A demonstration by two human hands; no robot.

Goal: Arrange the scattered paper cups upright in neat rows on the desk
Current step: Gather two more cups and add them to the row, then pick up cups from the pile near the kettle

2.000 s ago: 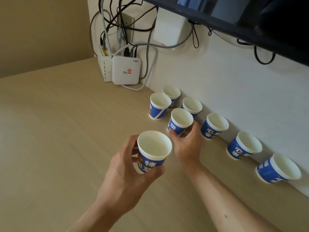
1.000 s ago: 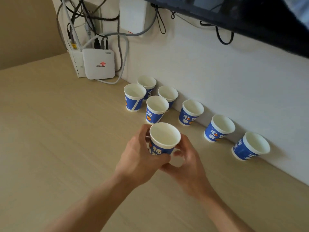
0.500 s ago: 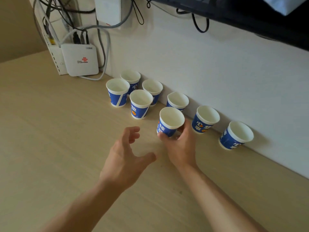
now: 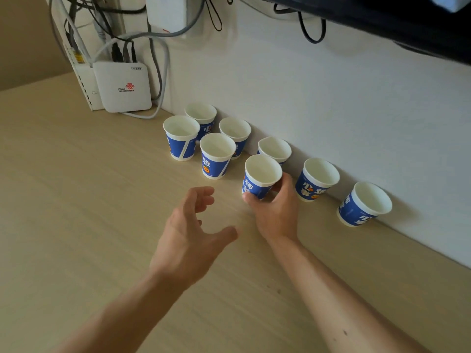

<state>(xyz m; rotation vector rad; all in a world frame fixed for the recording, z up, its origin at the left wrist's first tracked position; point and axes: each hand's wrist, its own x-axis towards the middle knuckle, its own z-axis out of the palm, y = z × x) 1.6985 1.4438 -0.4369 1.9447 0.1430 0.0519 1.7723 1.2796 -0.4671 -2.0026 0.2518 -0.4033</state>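
Note:
Several blue-and-white paper cups stand upright on the wooden desk point(image 4: 76, 200). A back row runs along the white wall, from the far-left cup point(image 4: 201, 118) to the far-right cup point(image 4: 364, 205). In front of it stand a front-left cup point(image 4: 181, 137) and a second front cup point(image 4: 216, 155). My right hand point(image 4: 274, 210) grips a third front cup point(image 4: 261, 177) low on its side, thumb on the left, fingers on the right. My left hand point(image 4: 193, 235) hovers over the desk just left of that cup, fingers spread and relaxed, holding nothing.
A white router point(image 4: 122, 86) and a second white box point(image 4: 85, 82) lean in the back-left corner under a tangle of cables point(image 4: 158, 54). A dark shelf edge point(image 4: 382, 19) overhangs the wall at the top right.
My left hand passed the cup to my right hand and let go. My right hand has set it in the front row. The view has moved a little closer since half a second ago.

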